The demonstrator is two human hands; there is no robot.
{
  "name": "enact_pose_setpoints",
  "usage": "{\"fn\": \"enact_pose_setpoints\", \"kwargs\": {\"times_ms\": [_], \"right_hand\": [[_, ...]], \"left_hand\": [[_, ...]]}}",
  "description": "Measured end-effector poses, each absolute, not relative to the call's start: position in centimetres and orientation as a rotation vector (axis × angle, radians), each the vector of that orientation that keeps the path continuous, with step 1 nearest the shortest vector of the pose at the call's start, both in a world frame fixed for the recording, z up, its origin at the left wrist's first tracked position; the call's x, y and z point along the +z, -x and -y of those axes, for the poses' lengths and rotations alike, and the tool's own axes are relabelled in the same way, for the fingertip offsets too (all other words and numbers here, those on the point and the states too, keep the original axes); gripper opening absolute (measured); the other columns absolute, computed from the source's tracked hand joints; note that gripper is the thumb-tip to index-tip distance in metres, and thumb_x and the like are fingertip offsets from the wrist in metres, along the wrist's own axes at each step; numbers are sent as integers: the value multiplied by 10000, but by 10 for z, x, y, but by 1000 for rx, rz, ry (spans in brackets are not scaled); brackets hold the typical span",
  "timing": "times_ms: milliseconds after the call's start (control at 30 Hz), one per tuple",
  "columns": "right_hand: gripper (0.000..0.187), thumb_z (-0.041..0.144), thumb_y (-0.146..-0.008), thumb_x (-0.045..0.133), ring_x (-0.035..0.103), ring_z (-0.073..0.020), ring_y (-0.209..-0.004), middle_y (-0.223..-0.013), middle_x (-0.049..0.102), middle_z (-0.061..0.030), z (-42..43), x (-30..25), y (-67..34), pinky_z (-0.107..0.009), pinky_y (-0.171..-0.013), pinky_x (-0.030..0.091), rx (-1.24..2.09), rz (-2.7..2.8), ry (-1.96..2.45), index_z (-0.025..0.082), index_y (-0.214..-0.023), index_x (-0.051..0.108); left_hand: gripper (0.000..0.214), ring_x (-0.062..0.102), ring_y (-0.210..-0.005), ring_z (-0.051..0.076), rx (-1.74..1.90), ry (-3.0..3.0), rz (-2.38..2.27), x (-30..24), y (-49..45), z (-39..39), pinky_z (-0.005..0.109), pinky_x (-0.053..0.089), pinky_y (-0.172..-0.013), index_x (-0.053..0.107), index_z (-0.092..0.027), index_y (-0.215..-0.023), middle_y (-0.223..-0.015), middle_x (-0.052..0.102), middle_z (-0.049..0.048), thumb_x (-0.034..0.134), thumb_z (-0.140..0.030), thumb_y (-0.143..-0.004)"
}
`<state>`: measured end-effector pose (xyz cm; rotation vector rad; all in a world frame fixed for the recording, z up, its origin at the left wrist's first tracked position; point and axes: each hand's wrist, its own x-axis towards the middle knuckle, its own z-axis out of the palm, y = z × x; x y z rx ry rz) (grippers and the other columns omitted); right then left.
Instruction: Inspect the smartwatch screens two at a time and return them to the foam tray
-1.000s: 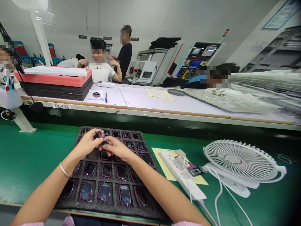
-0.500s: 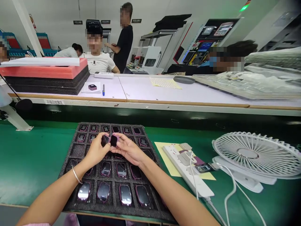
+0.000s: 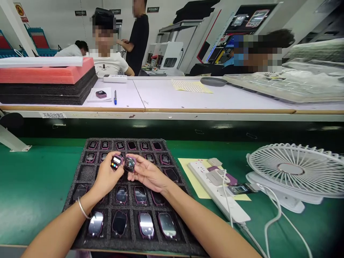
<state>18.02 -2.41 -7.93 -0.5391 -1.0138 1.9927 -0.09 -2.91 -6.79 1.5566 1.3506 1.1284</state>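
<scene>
A black foam tray (image 3: pixel 83 173) lies on the green belt before me, with several purple smartwatch bodies in its pockets. My left hand (image 3: pixel 106 177) is closed on one watch body (image 3: pixel 116 162) whose screen is lit with coloured icons. My right hand (image 3: pixel 147 173) is closed on a second watch body (image 3: pixel 129 164) with a lit screen. Both are held side by side, screens up, above the tray's middle rows. A silver bangle (image 3: pixel 82 209) sits on my left wrist.
A white power strip (image 3: pixel 219 191) with plugged chargers lies on yellow paper right of the tray. A white fan (image 3: pixel 295 170) lies flat at the right. Behind runs a white table (image 3: pixel 161 100) with stacked foam trays (image 3: pixel 45 86), a pen and other people seated.
The two watch bodies, dark before, now show lit screens turned up toward me. The hands have drawn slightly nearer and lower over the tray; the camera tilted down.
</scene>
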Motion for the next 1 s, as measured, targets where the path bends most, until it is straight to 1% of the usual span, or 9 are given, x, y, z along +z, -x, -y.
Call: {"fn": "enact_pose_setpoints", "kwargs": {"times_ms": [100,200,367,467,567,700,767,1000], "right_hand": [[535,334,-782,812,712,-141,-750,-940,692,-11,25,-79,-180,-270,-720,518,1996,1008,528,231,-1242,559],[545,335,-770,820,703,-141,-727,-912,688,-1,25,-79,-181,-277,-703,518,1990,1010,536,227,-1235,558],[561,341,-759,825,696,-142,-722,-895,687,4,25,-79,-181,-284,-696,518,1984,1016,549,226,-1236,553],[557,333,-759,824,700,-139,-718,-924,695,-1,25,-78,-181,-275,-688,517,1985,1011,542,228,-1233,551],[549,327,-765,820,702,-138,-716,-888,693,8,25,-78,-181,-270,-686,517,1992,1009,532,225,-1232,550],[552,336,-763,820,694,-140,-716,-872,678,12,25,-77,-181,-279,-685,520,1986,1025,548,226,-1233,552],[557,338,-760,821,690,-136,-712,-879,670,13,25,-78,-181,-278,-684,518,1982,1031,549,227,-1234,551],[546,341,-775,806,693,-127,-728,-954,662,5,25,-79,-182,-269,-705,516,1980,1067,544,240,-1237,535]], "left_hand": [[367,641,-819,168,1123,-1554,-1355,-66,0,29,297,499,-762,580,-196,-1134,-956,678,36,603,-266,-774],[367,648,-833,172,1130,-1549,-1347,-64,0,30,300,505,-775,584,-198,-1121,-949,679,35,603,-256,-760],[393,635,-782,160,1125,-1545,-1372,-62,2,31,286,501,-740,584,-193,-1123,-899,666,21,585,-211,-730],[404,612,-752,151,1133,-1553,-1384,-61,3,31,280,490,-718,574,-193,-1150,-906,657,21,593,-243,-749],[409,601,-740,147,1133,-1570,-1402,-60,3,31,272,482,-695,571,-197,-1167,-918,652,21,611,-290,-771],[368,590,-684,134,1129,-1598,-1415,-58,1,32,254,467,-632,589,-198,-1132,-918,665,18,612,-282,-774],[359,600,-691,139,1137,-1592,-1409,-58,0,32,255,472,-631,594,-194,-1115,-906,670,18,610,-270,-765],[375,651,-807,168,1137,-1578,-1350,-60,1,31,274,503,-713,600,-190,-1114,-927,690,27,591,-214,-740]]}}
